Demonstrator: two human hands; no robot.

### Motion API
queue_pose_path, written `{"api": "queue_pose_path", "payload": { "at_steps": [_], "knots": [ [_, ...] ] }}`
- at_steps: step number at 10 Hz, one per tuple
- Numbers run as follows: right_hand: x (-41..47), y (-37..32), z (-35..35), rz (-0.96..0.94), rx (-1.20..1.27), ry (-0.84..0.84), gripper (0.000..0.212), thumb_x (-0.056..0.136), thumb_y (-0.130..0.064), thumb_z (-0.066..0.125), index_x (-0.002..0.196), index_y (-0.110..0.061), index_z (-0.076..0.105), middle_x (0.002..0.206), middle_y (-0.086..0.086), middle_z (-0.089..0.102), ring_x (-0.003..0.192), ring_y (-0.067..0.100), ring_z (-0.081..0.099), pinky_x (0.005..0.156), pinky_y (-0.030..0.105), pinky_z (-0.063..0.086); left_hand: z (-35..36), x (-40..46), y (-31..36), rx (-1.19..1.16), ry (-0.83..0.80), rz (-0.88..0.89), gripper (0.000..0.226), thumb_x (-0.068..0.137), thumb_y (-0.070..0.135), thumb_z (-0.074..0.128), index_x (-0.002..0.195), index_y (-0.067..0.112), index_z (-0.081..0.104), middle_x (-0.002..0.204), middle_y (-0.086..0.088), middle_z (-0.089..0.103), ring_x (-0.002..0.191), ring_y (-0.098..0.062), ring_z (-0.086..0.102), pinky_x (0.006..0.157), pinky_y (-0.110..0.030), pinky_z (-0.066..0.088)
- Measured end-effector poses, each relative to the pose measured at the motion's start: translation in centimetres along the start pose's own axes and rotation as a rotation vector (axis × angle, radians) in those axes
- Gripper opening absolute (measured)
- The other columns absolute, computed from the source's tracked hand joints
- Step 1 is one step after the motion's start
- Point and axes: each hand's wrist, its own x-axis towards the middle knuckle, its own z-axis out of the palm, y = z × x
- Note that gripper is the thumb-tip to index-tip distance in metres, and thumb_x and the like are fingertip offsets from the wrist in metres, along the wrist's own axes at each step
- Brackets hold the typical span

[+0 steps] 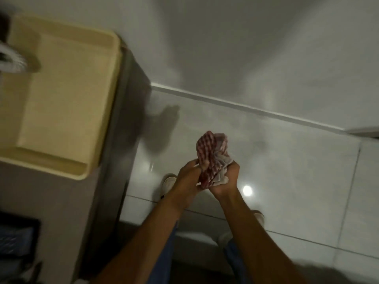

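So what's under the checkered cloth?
The left hand and right hand grip the cloth from below; far beneath is tiled floor. Anything wrapped inside the bunch is hidden.

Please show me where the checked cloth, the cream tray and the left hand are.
checked cloth (pixel 211 152): head view, on its red checked upper fold.
cream tray (pixel 67 95): head view, on its bare flat bottom.
left hand (pixel 187 177): head view, on the back of the hand.
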Motion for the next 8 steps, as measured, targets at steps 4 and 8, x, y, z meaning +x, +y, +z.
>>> {"api": "queue_pose_path", "payload": {
  "at_steps": [4,8],
  "knots": [
    [-4.8,1.5,28.8,-0.613,-1.151,-0.404,0.052,0.09,-0.019,0.084,0.138,-0.009,0.063,0.121,0.003,0.075,0.104,0.018,0.072,0.095,0.037,0.061,-19.0,-11.5,18.7,0.026,0.369,0.679,0.043,0.095,-0.015,0.06,0.112,0.021,0.078,0.106,0.002,0.08,0.095,-0.012,0.077,0.076,-0.029,0.065],
    [-2.8,4.2,35.1,-1.256,-2.113,-0.041,0.048,0.09,-0.021,0.065,0.135,-0.006,0.062,0.127,0.019,0.072,0.127,0.04,0.061,0.121,0.046,0.035,-24.3,-3.7,22.7,0.826,0.658,0.718,0.065,0.096,0.031,0.068,0.156,0.011,0.053,0.162,-0.021,0.047,0.147,-0.041,0.049,0.118,-0.051,0.048]
  ]
}}
